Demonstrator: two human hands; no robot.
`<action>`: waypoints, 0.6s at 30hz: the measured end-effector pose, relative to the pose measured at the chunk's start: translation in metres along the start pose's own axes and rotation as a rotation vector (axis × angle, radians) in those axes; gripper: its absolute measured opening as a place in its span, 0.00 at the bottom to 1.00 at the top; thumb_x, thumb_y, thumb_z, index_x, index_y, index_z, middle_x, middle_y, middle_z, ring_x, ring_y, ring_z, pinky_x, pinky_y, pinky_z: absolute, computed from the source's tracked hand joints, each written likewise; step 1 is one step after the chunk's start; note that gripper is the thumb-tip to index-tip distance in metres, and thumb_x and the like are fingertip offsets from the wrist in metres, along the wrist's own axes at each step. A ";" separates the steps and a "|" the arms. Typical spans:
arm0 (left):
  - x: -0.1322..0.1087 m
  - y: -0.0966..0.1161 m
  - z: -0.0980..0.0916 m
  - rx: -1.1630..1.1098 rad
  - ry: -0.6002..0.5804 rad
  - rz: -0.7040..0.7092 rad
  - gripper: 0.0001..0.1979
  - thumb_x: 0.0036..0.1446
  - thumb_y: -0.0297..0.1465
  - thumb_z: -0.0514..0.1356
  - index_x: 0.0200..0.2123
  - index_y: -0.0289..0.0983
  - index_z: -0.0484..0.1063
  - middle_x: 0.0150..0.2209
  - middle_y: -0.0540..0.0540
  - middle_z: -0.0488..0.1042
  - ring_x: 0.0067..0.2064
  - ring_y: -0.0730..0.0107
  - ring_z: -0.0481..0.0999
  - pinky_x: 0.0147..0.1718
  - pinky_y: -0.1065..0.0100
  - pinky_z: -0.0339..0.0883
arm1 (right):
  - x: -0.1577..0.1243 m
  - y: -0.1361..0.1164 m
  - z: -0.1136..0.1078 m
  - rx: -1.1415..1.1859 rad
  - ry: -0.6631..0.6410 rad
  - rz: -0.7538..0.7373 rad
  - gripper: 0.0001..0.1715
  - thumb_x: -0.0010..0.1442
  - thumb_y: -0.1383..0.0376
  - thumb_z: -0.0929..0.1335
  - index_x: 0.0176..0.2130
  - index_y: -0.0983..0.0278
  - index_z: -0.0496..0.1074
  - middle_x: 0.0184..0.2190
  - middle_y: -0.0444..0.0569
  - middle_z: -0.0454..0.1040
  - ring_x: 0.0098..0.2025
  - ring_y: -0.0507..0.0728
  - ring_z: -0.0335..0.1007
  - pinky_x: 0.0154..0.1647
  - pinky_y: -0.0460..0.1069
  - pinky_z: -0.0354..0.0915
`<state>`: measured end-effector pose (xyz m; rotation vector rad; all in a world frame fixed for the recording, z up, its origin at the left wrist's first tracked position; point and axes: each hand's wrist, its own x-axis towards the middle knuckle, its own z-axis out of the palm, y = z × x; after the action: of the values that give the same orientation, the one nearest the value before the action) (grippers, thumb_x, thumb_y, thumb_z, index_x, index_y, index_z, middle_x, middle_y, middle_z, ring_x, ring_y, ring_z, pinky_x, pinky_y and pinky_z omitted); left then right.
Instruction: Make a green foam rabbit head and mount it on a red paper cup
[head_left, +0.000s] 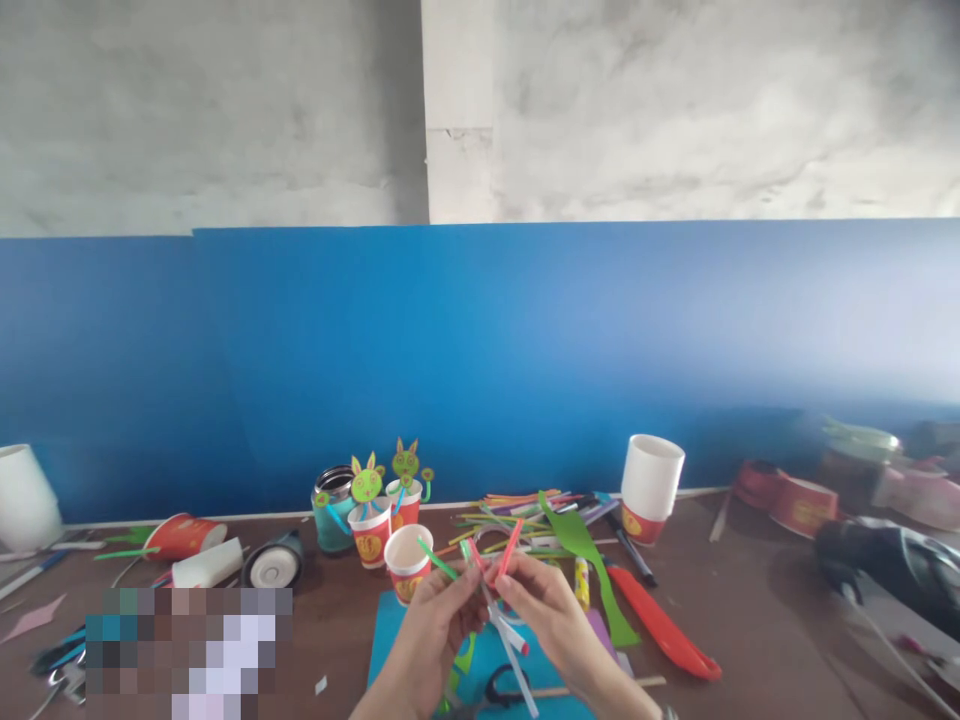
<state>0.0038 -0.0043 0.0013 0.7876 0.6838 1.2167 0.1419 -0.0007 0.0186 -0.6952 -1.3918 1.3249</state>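
Note:
My left hand (439, 620) and my right hand (544, 605) meet low in the middle of the view, both pinched on a small bunch of thin coloured straws (495, 570): green, red and white ones cross between my fingers. Under my hands lies a blue mat (487, 655) with black scissors (506, 688) on it. A red and white paper cup (407, 563) stands just behind my left hand.
Two cups with green paper rabbits (386, 500) stand by a teal jar (332, 512). A pile of coloured straws (517, 515), a green paper strip (589, 565), a red tool (664, 630), stacked cups (649, 490) and tipped cups (184, 535) cover the brown table. A blue panel (480, 360) backs it.

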 end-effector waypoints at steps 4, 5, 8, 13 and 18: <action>0.000 -0.001 0.002 0.108 -0.015 0.058 0.14 0.48 0.40 0.64 0.26 0.33 0.73 0.21 0.51 0.67 0.23 0.78 0.63 0.23 0.75 0.55 | 0.000 0.000 0.000 -0.007 0.020 0.109 0.19 0.49 0.51 0.70 0.28 0.66 0.74 0.24 0.46 0.69 0.28 0.52 0.63 0.30 0.46 0.61; 0.000 0.000 0.003 0.158 -0.031 0.077 0.15 0.48 0.40 0.64 0.26 0.33 0.72 0.20 0.51 0.66 0.22 0.78 0.62 0.22 0.75 0.54 | 0.000 0.000 -0.001 -0.007 0.048 0.144 0.19 0.49 0.52 0.71 0.28 0.66 0.74 0.23 0.45 0.69 0.27 0.51 0.63 0.30 0.45 0.61; -0.001 0.005 0.004 0.288 -0.047 0.112 0.16 0.48 0.42 0.63 0.27 0.33 0.72 0.21 0.50 0.67 0.23 0.76 0.62 0.23 0.74 0.54 | 0.000 0.000 -0.002 0.020 0.102 0.238 0.18 0.49 0.53 0.71 0.27 0.67 0.74 0.21 0.43 0.67 0.24 0.49 0.60 0.28 0.44 0.59; 0.001 0.010 0.005 0.484 -0.071 0.153 0.20 0.47 0.45 0.62 0.23 0.32 0.71 0.17 0.51 0.65 0.21 0.76 0.61 0.22 0.73 0.53 | 0.001 0.001 -0.006 -0.081 0.067 0.230 0.20 0.49 0.52 0.70 0.23 0.67 0.69 0.15 0.40 0.64 0.19 0.48 0.58 0.21 0.43 0.54; 0.004 0.004 0.003 0.510 -0.083 0.146 0.22 0.46 0.48 0.61 0.24 0.32 0.71 0.16 0.52 0.63 0.20 0.77 0.60 0.20 0.73 0.53 | 0.002 0.006 -0.007 -0.224 0.103 0.184 0.16 0.51 0.55 0.68 0.26 0.66 0.68 0.15 0.39 0.63 0.18 0.48 0.58 0.18 0.43 0.53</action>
<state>0.0047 -0.0003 0.0062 1.3226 0.8947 1.1442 0.1465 0.0053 0.0119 -1.0492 -1.4318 1.2654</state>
